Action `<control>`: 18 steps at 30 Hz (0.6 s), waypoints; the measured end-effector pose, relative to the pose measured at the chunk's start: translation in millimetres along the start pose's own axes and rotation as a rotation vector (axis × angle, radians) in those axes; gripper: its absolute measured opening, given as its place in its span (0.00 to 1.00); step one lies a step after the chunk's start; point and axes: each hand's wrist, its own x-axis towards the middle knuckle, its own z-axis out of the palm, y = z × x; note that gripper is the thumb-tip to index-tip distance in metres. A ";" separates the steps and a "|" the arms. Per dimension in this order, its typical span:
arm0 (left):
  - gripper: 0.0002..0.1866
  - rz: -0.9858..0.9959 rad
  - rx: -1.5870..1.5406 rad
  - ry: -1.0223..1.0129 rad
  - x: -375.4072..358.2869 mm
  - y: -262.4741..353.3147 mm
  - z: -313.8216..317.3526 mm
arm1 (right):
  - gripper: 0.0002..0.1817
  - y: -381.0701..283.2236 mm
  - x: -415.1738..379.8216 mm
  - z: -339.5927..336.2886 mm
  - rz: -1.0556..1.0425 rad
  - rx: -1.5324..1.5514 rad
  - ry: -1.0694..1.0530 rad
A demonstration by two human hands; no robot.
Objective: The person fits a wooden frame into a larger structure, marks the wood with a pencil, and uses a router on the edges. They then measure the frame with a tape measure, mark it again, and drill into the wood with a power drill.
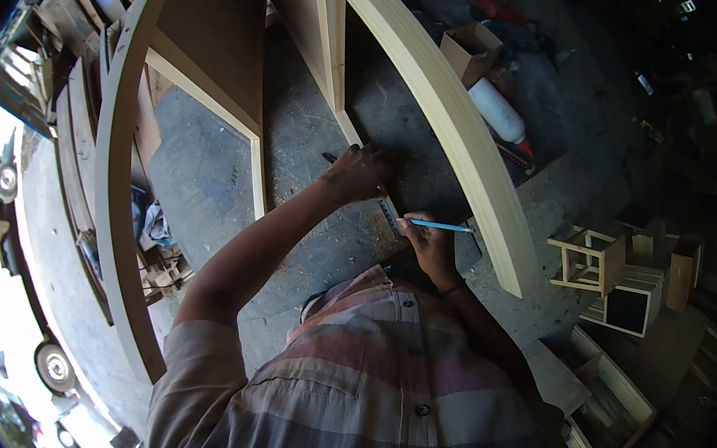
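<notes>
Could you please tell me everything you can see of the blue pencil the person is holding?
The blue pencil is a thin, straight stick, light blue along its visible length. It lies almost level, its free end pointing toward the pale wooden plank. The right hand grips its other end, beside a ruler that the left hand presses down. Its tip is too small to make out.

Strong fisheye: straight timbers bow into arcs, corners fall to black vignette. Daylight enters from the left edge, where the view blows out to white glare. Centre moderately lit, fairly sharp. Right side sinks into deep shadow, detail lost. Plaid shirt (378, 388) at the bottom is close, soft and slightly blurred. Colours muted, bluish cast.
</notes>
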 end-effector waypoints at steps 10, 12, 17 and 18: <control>0.29 -0.088 -0.036 -0.105 0.3 6.3 -9.6 | 0.13 -9.5 1.8 3.7 0.009 0.046 0.023; 0.29 -0.081 -0.047 -0.093 0.5 5.5 -9.0 | 0.13 -8.9 1.9 3.6 0.038 0.067 0.016; 0.27 -0.086 -0.065 -0.071 -0.4 5.1 -8.2 | 0.13 4.6 1.9 6.4 -0.051 -0.028 0.040; 0.26 -0.082 -0.062 -0.084 -0.2 4.9 -8.5 | 0.13 2.4 2.7 6.8 -0.075 -0.029 0.049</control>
